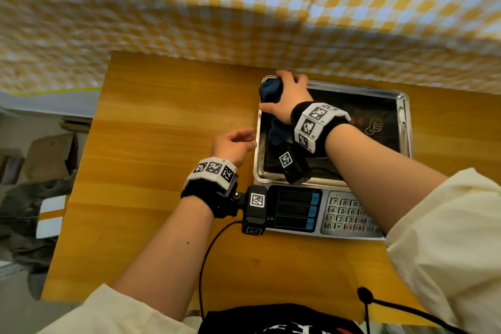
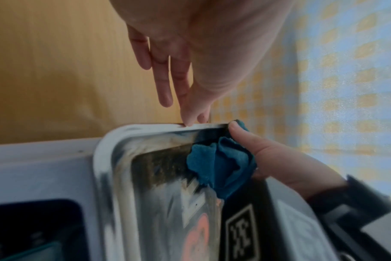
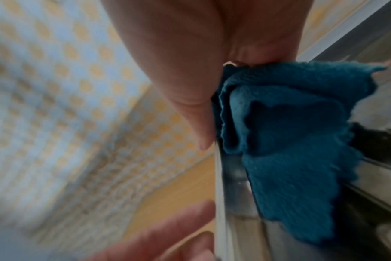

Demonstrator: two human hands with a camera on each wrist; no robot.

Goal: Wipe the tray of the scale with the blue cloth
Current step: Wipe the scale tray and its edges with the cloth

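Reaching across the scale, the right hand (image 1: 291,97) has a bunched-up dark blue cloth (image 1: 271,91) gripped in curled fingers, shoved into the far left corner of the shiny rectangular metal tray (image 1: 404,127). The wrist is bent so the palm faces down and left, forearm coming in diagonally from the lower right, cream sleeve pushed up past the elbow. From the right wrist view the blue cloth (image 3: 286,141) is scrunched under the palm with a loose tail hanging down over the tray's inner wall, and the thumb runs along the outside of the rim. The left wrist view shows the cloth (image 2: 221,164) pinned right where the left rim meets the far rim, thumb on top of it.

Left hand (image 1: 234,145) holds nothing. It sits just beside the tray's left edge, fingers (image 2: 165,88) mostly straight and relaxed, pointing toward the far end of the table. The thumb tip looks like it's touching the tray rim (image 2: 145,128), though it's a bit blurry there.

Tray sits on top of a grey electronic price scale (image 1: 298,209) with three dark display windows and a numeric keypad (image 1: 345,215) facing the person, all on a yellowish wood-grain table (image 1: 162,130). Behind it hangs a yellow-and-white checked fabric (image 1: 244,8). Both wrists wear black bands with square-patterned marker blocks.
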